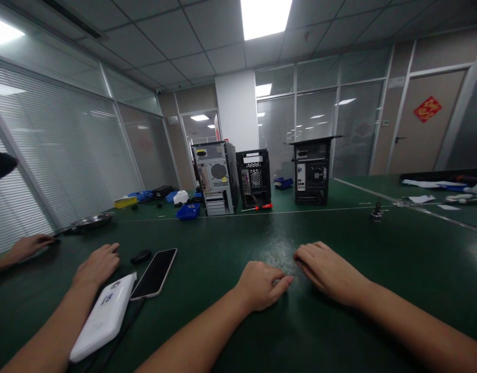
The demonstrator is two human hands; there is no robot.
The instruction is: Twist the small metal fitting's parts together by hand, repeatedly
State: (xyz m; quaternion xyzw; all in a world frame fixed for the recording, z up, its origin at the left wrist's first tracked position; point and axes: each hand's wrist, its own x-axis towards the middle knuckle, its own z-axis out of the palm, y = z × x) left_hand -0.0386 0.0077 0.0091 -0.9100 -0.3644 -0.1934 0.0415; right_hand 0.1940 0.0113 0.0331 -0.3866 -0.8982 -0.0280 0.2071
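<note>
A green table (pixel 207 243) carries everything. Three computer cases stand upright toward its far side: a silver-backed case (pixel 218 178), a black case (pixel 255 178) with an open frame beside it, and another black case (pixel 311 176) well apart to the right. They look stiff and fairly heavy, best held by the frame with both hands.

The right hand (pixel 327 272) rests palm down on the table, forearm coming in from the lower right; its fingers are bent and pressed together, and whether they close on anything beneath I cannot tell. The left hand (pixel 262 287) lies just beside it, wrist low, fingers loosely curled, thumb spread away from them with nothing seen in the gap.

Left of the left hand, the phone (pixel 155 274) lies flat, screen up, next to a white block (pixel 106 316), with a black cable (pixel 125 329) at its lower end. It should be light, rigid, slick and fragile, so its long edges give the safest hold. A co-worker's hand (pixel 96 267) rests near both.

A red-handled screwdriver (pixel 264 207) lies before the middle case. Beyond the right hand stands a small metal piece (pixel 376 212), likely hard and dense, to be taken by its sides.
</note>
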